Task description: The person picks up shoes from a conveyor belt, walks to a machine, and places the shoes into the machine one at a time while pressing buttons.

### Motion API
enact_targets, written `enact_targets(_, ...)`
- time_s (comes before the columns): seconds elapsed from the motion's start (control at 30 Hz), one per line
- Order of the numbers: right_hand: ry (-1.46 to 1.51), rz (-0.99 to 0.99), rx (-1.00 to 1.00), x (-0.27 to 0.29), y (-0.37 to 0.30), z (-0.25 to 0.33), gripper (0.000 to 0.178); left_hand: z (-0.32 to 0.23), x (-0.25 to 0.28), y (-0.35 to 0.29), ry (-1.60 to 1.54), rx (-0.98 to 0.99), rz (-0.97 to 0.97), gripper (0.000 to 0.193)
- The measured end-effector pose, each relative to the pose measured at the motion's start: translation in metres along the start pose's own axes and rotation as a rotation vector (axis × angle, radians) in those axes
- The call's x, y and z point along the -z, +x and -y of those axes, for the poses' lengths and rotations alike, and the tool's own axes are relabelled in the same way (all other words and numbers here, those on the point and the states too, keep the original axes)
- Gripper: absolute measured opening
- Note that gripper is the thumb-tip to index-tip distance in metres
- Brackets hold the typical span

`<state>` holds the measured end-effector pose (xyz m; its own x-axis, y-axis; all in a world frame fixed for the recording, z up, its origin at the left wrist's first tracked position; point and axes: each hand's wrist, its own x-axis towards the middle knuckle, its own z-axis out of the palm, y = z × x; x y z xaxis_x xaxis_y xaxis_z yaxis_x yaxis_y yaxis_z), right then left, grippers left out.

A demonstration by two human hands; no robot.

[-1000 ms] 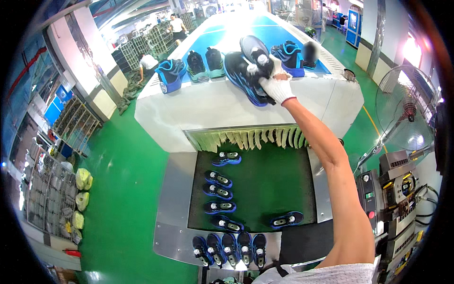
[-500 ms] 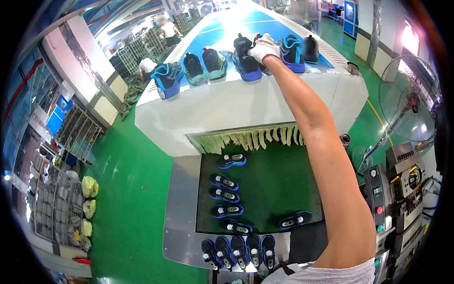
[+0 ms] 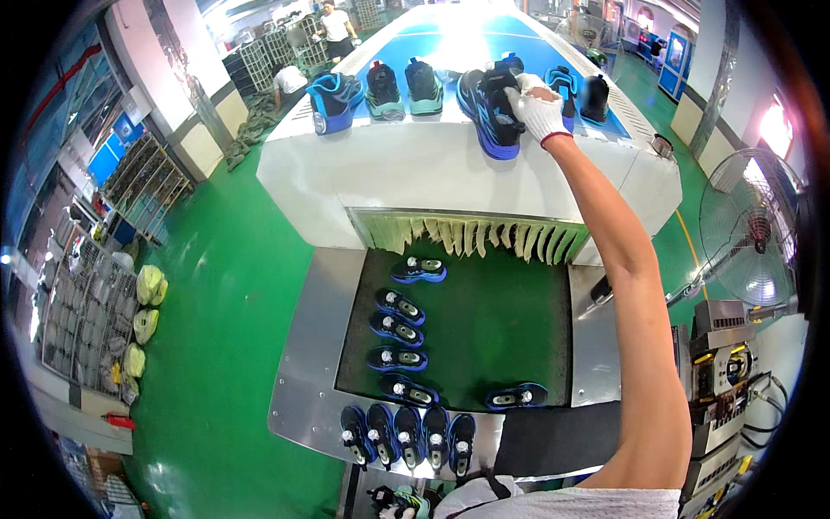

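Observation:
My right hand (image 3: 538, 108), in a white knitted glove, is closed on a black sneaker (image 3: 497, 130) with a blue-purple sole. It holds the shoe by its upper at the near edge of the raised blue belt (image 3: 402, 52). Another dark shoe (image 3: 467, 89) shows close against its left side. Left of these stand a blue-trimmed sneaker (image 3: 335, 102) and two black-and-mint sneakers (image 3: 382, 90). Just beyond my glove are a bright-blue-trimmed shoe (image 3: 564, 86) and a black one (image 3: 595, 99). My left hand is out of view.
Below, several black-and-blue shoes lie on a dark green belt (image 3: 484, 320) and its metal ledge (image 3: 303, 372). A strip curtain (image 3: 467, 235) hangs over the machine opening. A fan (image 3: 748, 221) and control boxes (image 3: 722, 363) stand right. Another person (image 3: 335, 33) is far left.
The view has shifted. My right hand has drawn the black sneaker nearer, out over the edge of the raised belt, and its toe now points down toward me.

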<state>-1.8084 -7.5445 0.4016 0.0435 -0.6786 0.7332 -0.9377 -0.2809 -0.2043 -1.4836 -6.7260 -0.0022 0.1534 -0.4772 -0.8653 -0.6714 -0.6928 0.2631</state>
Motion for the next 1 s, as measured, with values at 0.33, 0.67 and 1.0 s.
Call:
enact_targets(0.33,0.074,0.161,-0.139,-0.016,-0.045,0.001,0.038,-0.038,-0.001,-0.038,-0.144,0.086,-0.256,0.086)
enact_targets(0.67,1.533,0.97,-0.75,0.051,-0.251,0.071,0.033,-0.065,0.052,-0.088,-0.191,0.191,-0.375,0.081)
enact_targets(1.0,1.146,1.84,-1.075,0.12,-0.526,0.209,0.044,-0.03,0.081,-0.15,-0.168,-0.1,-0.63,0.053)
